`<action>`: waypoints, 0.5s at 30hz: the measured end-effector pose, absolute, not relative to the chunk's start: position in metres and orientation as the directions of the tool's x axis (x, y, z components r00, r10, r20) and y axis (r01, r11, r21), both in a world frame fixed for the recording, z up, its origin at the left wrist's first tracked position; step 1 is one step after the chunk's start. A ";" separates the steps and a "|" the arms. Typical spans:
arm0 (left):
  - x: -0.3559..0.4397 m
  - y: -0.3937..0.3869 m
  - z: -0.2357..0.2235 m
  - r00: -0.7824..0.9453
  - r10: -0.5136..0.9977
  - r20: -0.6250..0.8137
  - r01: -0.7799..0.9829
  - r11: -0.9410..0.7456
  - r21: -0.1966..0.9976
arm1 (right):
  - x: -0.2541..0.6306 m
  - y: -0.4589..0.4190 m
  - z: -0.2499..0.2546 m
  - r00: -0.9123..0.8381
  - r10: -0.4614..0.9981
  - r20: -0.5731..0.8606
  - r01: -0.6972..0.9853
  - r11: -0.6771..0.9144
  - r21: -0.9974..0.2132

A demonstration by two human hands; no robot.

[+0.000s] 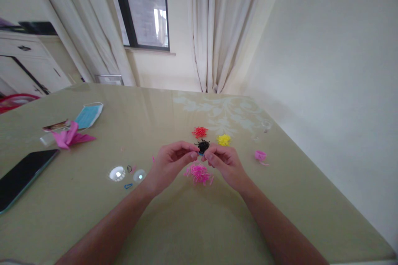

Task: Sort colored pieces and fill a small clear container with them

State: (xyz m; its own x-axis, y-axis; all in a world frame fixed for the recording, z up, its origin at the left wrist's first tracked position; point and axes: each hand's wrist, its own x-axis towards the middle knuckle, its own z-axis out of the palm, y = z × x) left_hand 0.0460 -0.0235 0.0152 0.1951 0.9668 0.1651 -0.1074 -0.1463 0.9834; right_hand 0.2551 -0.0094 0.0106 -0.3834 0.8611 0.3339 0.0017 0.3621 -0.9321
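My left hand and my right hand meet over the middle of the table, each with thumb and forefinger pinched together. Whatever lies between the fingertips is too small to make out; a speck of blue shows there. Just beyond the fingertips sits a pile of thin black pieces. Below the hands, nearer me, is a larger pile of thin pink pieces. Farther back are a red pile and a yellow pile of similar small pieces.
A pink roll lies at right. On the left are a phone, pink folded paper, a blue face mask, two shiny clear discs, one a glass-like disc, and a small blue loop. A wall borders the table's right side.
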 end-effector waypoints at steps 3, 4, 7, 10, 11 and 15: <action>0.046 -0.025 0.016 0.195 0.968 0.158 -0.103 -0.140 0.985 | 0.256 -0.011 0.010 -0.395 0.861 0.322 -0.015 0.344 -0.939; 0.046 -0.025 0.016 0.196 0.968 0.159 -0.102 -0.141 0.985 | 0.256 -0.011 0.010 -0.397 0.860 0.320 -0.015 0.342 -0.940; 0.047 -0.027 0.017 0.204 0.965 0.165 -0.093 -0.149 0.984 | 0.256 -0.011 0.010 -0.400 0.855 0.330 -0.010 0.356 -0.935; 0.044 -0.025 0.018 0.201 0.964 0.175 -0.058 -0.167 0.984 | 0.260 -0.007 0.012 -0.384 0.857 0.344 0.024 0.382 -0.924; 0.043 -0.023 0.018 0.194 0.964 0.179 -0.036 -0.175 0.984 | 0.262 -0.004 0.013 -0.365 0.864 0.346 0.041 0.387 -0.921; 0.028 -0.011 0.017 0.168 0.973 0.156 0.192 -0.188 0.963 | 0.286 0.010 0.020 -0.207 0.907 0.366 0.087 0.390 -0.917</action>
